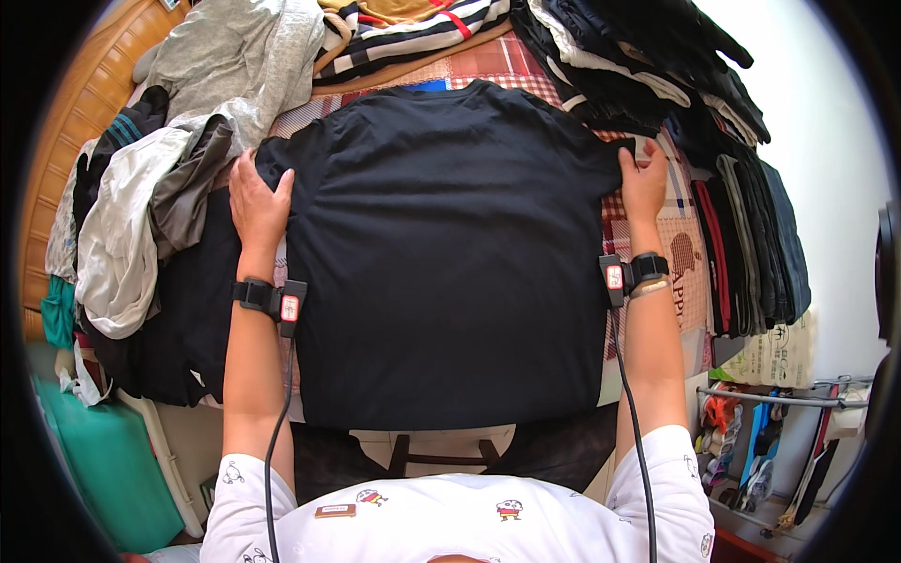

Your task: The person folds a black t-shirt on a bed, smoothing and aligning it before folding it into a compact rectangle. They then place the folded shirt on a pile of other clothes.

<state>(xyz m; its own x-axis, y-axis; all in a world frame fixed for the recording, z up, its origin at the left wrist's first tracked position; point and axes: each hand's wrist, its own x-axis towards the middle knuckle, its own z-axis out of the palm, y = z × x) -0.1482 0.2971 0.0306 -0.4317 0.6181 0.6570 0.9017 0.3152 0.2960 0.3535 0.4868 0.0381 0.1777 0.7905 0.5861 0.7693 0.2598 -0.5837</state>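
Observation:
A black short-sleeved T-shirt (pixel 450 260) lies spread out in front of me, its neckline at the far side and its hem at the near edge. At its left sleeve rests my left hand (pixel 259 200), thumb apart from the fingers, with the sleeve's end between them. My right hand (pixel 644 184) is at the end of the right sleeve. Its thumb touches the sleeve's edge, and a gap shows between thumb and fingers. Neither hand is closed around the cloth. Each wrist carries a strapped black device with a cable.
Loose clothes, among them a grey garment (pixel 218 63) and a white one (pixel 130 232), heap up on the left. Folded dark clothes (pixel 746 246) stand in a row at right, beyond the patchwork bedspread (pixel 686 260). A metal rack (pixel 781 399) is at lower right, a green bin (pixel 105 457) at lower left.

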